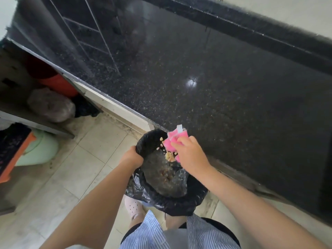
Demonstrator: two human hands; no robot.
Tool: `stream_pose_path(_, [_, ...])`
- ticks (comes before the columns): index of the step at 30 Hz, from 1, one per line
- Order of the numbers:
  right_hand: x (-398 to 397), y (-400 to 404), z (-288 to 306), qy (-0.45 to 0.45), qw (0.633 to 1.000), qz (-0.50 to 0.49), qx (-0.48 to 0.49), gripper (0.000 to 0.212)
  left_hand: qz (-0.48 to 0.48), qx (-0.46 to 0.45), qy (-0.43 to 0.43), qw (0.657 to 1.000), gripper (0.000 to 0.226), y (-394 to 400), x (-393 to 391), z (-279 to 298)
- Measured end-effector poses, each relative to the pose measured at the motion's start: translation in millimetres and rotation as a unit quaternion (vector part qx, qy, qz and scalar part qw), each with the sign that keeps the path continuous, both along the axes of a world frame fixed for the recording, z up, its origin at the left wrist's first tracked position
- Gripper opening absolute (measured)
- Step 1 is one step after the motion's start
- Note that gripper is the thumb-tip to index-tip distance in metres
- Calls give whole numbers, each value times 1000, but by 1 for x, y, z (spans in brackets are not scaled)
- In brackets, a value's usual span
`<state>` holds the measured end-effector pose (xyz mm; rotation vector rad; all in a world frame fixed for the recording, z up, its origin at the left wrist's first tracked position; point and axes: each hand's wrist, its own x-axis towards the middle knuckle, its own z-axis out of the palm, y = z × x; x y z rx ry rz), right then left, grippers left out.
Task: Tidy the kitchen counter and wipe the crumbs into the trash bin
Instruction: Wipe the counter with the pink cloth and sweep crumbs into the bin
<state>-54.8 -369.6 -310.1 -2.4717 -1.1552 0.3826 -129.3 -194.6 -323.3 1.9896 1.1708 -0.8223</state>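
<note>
A trash bin lined with a black bag (179, 203) is held up against the front edge of the black speckled counter (215, 78). My left hand (132, 158) grips the bin's rim on its left side. My right hand (190, 153) holds a pink cloth (173, 139) with a white tag at the counter's edge, above the bin's mouth. Pale crumbs (169, 156) are falling off the edge beside the cloth into the bin. Brown scraps lie at the bottom of the bag.
Under the counter on the left is an open shelf with an orange container (59, 83) and a grey bag (51, 105). A pale green bucket (38, 148) stands on the tiled floor (71, 177). The counter's raised black back ledge (251, 33) runs along the wall.
</note>
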Motion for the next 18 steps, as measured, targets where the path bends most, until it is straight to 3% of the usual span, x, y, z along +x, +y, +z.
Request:
stream_pose_path(2, [-29, -8, -2, 40, 998, 20, -32, 54, 6, -4, -5, 1000, 56, -1, -2, 1])
stream_pose_path(5, [-47, -14, -11, 69, 996, -33, -39, 35, 4, -1, -9, 1000, 55, -2, -5, 2])
stream_pose_path(10, [-45, -16, -10, 79, 993, -70, -54, 34, -8, 7, -4, 1000, 53, -5, -8, 4])
stream_pose_path(13, [-33, -26, 8, -14, 995, -83, 45, 24, -5, 5, -5, 1000, 53, -5, -9, 4])
stream_pose_path(15, [-17, -41, 26, -46, 985, -116, 117, 30, -10, 6, -5, 1000, 52, -5, -7, 5])
stream_pose_path(18, [17, -78, 45, -81, 965, -217, 122, 30, -14, 1, -10, 1000, 53, -6, -4, 4])
